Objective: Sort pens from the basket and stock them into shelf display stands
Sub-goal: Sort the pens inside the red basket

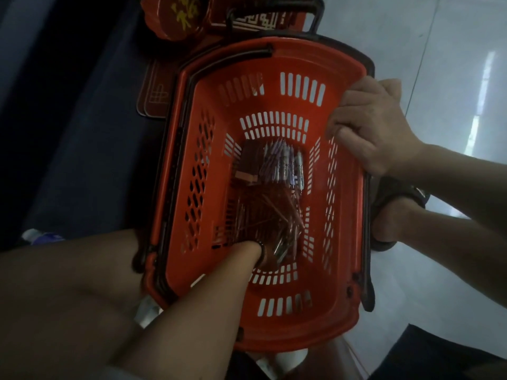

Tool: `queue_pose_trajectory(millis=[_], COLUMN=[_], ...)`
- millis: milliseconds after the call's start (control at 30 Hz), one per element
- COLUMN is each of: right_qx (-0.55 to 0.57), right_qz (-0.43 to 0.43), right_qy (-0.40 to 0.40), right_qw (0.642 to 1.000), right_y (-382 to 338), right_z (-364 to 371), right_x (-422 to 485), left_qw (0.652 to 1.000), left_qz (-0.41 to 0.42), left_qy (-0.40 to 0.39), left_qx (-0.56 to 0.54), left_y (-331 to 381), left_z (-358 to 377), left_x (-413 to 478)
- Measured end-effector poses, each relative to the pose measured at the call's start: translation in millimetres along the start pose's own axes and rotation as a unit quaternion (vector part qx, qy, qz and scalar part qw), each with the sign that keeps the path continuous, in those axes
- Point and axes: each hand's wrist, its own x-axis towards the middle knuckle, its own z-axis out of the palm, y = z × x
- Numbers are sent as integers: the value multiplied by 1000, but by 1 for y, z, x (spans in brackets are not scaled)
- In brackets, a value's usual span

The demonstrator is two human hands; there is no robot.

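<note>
A red plastic shopping basket [340,272] stands on the floor below me. On its bottom lie a loose heap of thin pens [270,218], a row of purple-and-white pens [282,163] and a small dark box [248,164]. My left hand [256,255] reaches deep into the basket, its fingers buried in the near end of the pen heap, so its grip is hidden. My right hand [370,124] grips the basket's right rim, fingers curled over the edge.
Red decorated trays and a round red box [175,17] lie beyond the basket. A dark shelf base [68,133] runs along the left. My knee [63,281] is at the lower left, a sandalled foot [395,212] right of the basket. Pale tiled floor [452,64] spreads to the right.
</note>
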Motion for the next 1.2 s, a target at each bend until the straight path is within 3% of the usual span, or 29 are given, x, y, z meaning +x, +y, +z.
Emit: queue_pose_trajectory(millis=[133,333,400,567,633,767,833,1200], right_qx=[0,-1,3,12,12,9,4,8], right_qz=[-3,3,2,4,0,-1,-5,-13], right_qy=[6,2,6,12,12,5,5,8], right_qw=[1000,1000,1000,1000,1000,1000,1000,1000], right_y=[0,-1,-2,-5,-4,-4,-2,0], right_z=[1,1,1,1,1,2,2,6], right_x=[0,1,0,2,1,2,1,2], left_qw=[997,998,996,953,937,914,908,948], left_qz=[-77,-45,-42,-102,-134,-157,-156,-143], left_qy=[-3,34,75,275,309,316,330,235], left_qx=[-10,-33,3,-77,-94,-202,-206,-159], left_y=[-7,-17,-25,-30,-19,-3,0,-6], left_z=[-3,-24,-29,-42,-42,-31,-25,-13], left_x=[-10,-70,-73,-71,-68,-42,-28,-17])
